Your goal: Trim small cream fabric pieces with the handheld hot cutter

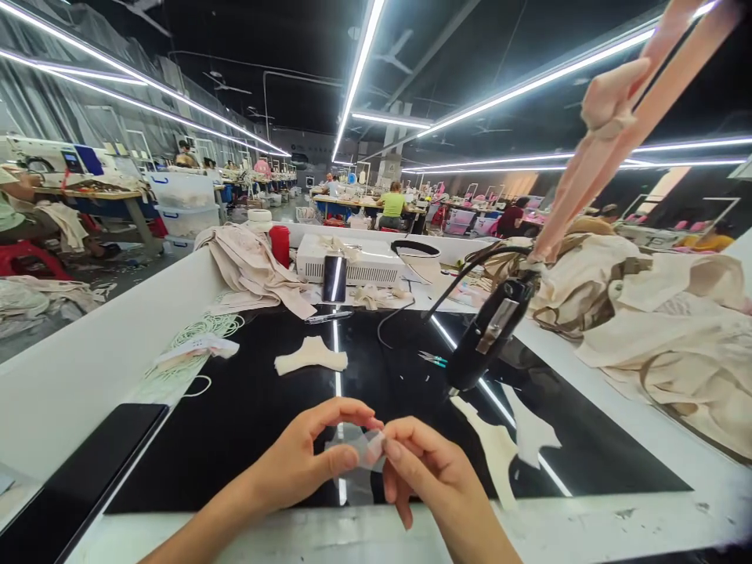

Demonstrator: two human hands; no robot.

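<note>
Both pinching one thin translucent piece [369,449], my left hand [305,462] and right hand [432,478] should separate it gently above the worktop [247,407].

Two hands are counted, the left hand [305,462] and the right hand [435,478], with one small clear scrap [369,448] pinched between them. Three cream fabric cutouts [311,356] are seen on the one black worktop [247,407]. One black hanging tool [490,333], one red cup [280,244] and one white machine [352,262] are counted.
</note>
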